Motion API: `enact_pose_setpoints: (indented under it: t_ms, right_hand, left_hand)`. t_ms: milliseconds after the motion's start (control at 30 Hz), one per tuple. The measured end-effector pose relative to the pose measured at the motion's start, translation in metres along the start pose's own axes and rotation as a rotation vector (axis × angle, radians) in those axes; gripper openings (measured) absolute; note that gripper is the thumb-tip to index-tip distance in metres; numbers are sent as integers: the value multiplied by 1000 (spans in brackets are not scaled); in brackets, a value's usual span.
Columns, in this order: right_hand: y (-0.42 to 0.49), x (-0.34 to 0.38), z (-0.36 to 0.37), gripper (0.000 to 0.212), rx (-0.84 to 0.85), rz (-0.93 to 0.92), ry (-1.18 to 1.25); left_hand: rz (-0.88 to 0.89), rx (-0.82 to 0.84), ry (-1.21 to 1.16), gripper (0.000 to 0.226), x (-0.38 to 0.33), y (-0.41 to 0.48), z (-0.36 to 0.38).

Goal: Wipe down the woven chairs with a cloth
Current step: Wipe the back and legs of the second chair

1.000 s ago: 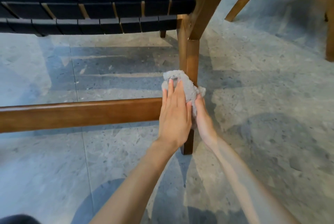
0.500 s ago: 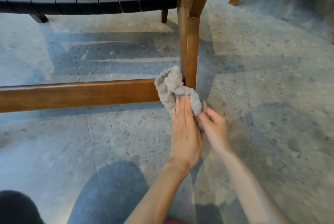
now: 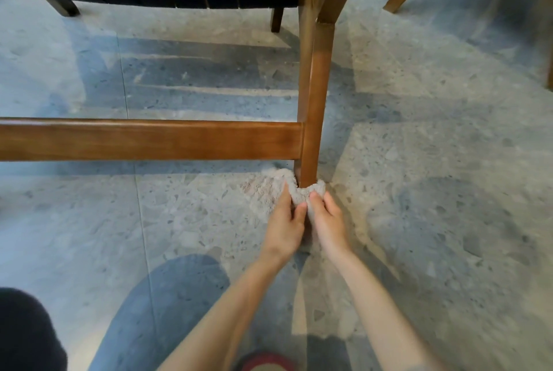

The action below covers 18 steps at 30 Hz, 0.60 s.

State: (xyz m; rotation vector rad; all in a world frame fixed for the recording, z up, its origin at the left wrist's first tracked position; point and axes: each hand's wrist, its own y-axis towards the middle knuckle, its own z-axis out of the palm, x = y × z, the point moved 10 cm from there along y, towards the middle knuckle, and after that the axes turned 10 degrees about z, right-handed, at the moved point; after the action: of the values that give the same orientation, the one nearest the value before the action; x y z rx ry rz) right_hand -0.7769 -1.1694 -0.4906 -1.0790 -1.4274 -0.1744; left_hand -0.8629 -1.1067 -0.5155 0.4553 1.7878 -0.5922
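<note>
The cloth (image 3: 278, 191) hugs the foot of the upright chair leg (image 3: 314, 101), whose long axis rises straight away from both hands; left hand (image 3: 284, 227) and right hand (image 3: 327, 222) each pinch it on the leg's near side, equally close.

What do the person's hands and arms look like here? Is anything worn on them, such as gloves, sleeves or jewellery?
The left hand and the right hand are bare: no gloves, no rings, and no watch or bracelet at the wrists. Both forearms are uncovered as far as the picture shows them, with no sleeve in view. The fingernails look short and unpainted.
</note>
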Motion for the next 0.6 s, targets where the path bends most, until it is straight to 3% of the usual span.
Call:
enact_pose_setpoints:
  t_ms: [100,267,367,600]
  right_hand:
    - [1,8,0,19,9,-31,75]
    - [5,55,-4,18,10,-164,163]
    - [5,72,0,18,26,-227,92]
    - [7,37,-5,29,-65,-67,36]
  left_hand:
    - [26,-22,-33,11,-12,3,-6]
    - [105,-226,-187,23,-52,11,-19]
    - [81,-317,-208,35,-55,12,-22]
    - [153,-287,-113,11,-47,7,-13]
